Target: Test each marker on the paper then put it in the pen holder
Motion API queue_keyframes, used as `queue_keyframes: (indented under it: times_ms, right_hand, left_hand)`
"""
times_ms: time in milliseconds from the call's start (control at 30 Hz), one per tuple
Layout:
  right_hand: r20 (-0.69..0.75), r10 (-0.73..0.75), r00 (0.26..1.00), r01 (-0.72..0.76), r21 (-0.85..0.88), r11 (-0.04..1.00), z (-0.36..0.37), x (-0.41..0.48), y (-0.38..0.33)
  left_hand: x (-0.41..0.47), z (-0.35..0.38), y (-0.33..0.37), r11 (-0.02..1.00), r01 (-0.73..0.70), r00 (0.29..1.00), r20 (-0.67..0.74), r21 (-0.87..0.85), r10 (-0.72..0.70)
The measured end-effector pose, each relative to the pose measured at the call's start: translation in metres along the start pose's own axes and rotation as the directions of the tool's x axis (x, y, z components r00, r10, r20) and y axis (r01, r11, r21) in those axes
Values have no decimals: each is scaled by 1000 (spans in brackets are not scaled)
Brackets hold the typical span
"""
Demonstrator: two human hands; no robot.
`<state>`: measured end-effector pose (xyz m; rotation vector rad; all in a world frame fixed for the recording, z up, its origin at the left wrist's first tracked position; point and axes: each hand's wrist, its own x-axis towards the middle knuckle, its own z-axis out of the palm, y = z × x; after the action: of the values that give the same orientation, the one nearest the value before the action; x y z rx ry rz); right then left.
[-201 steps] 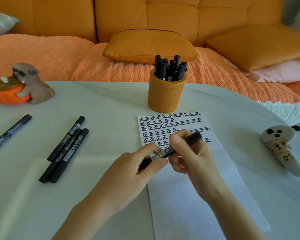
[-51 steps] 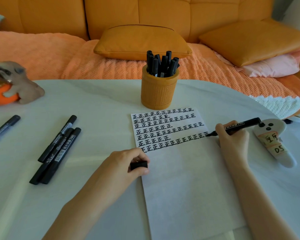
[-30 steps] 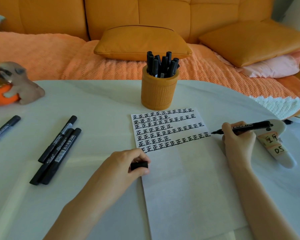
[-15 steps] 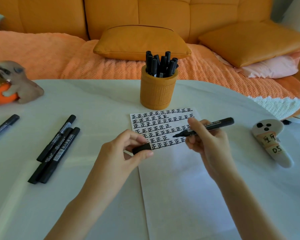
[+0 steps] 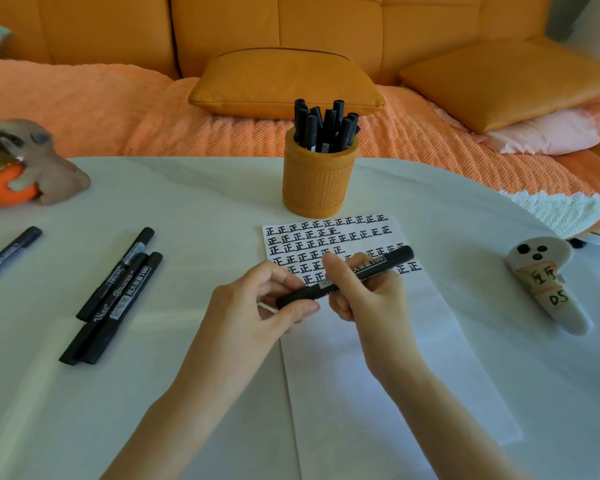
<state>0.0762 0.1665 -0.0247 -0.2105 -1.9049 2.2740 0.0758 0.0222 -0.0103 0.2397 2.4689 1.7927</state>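
marker (image 5: 392, 258) hangs slantwise between both hands, just above the written rows of the paper (image 5: 378, 358). the left hand (image 5: 253, 306) pinches the marker's near, capped end between its thumb and curled fingers. the right hand (image 5: 371, 303) is wrapped round the barrel with its thumb standing up over the label, and the far end pokes out past the knuckles, up and to the right. the cap looks seated on the tip, though the view does not show whether it has clicked fully home.

judging by the capped tip, this marker's test seems done and the drop into the pen holder (image 5: 317, 181) is the step at hand. the holder stands straight ahead of the right hand, just beyond the far edge of the paper, and is already crowded with black markers (image 5: 323, 129).

the marker should handle as a light, stiff plastic stick, smooth enough to slide in a loose grip. a one-hand hold on the middle of the barrel, where the right hand already sits, looks the safest. from there it can be stood on end and fed into a gap between the others. pushing it in at an angle could jam it against them or tip the holder.

three loose markers (image 5: 115, 292) lie on the surface (image 5: 187, 202) well off to the left of the left hand, and a fourth marker (image 5: 7, 251) lies farther left again.
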Motion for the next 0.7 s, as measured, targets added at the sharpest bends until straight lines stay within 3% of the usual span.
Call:
queue_keyframes:
  times_ms: [367, 600, 700]
  right_hand:
    - [-18, -38, 999, 38, -33, 999, 12, -4, 4]
    - [2, -10, 1000, 10, -37, 999, 14, -5, 0]
    - [17, 6, 1000, -5, -35, 999, 14, -4, 0]
  left_hand:
    - [-10, 6, 1, 989, -101, 995, -6, -106, 101]
    - [-9, 7, 3, 975, -53, 998, 24, -217, 59]
    - [-8, 6, 3, 980, -59, 998, 19, -188, 63]
